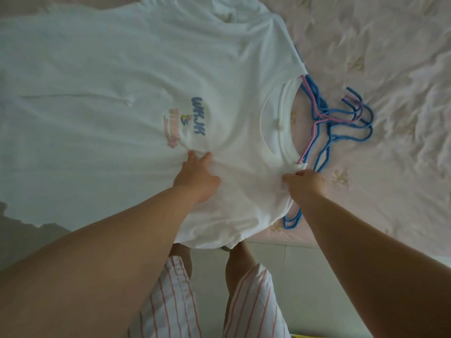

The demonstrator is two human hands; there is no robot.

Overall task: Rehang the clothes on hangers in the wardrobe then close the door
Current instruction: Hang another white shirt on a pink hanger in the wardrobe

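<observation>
Partly under the white T-shirt (122,69), hangers (341,118); both hands' fingers (195,157) pinching its fabric.

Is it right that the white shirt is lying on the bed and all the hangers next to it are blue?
Not quite. The white shirt does lie on the bed, but the hangers beside it are not all blue: the head view shows a pink one among the blue ones.
</observation>
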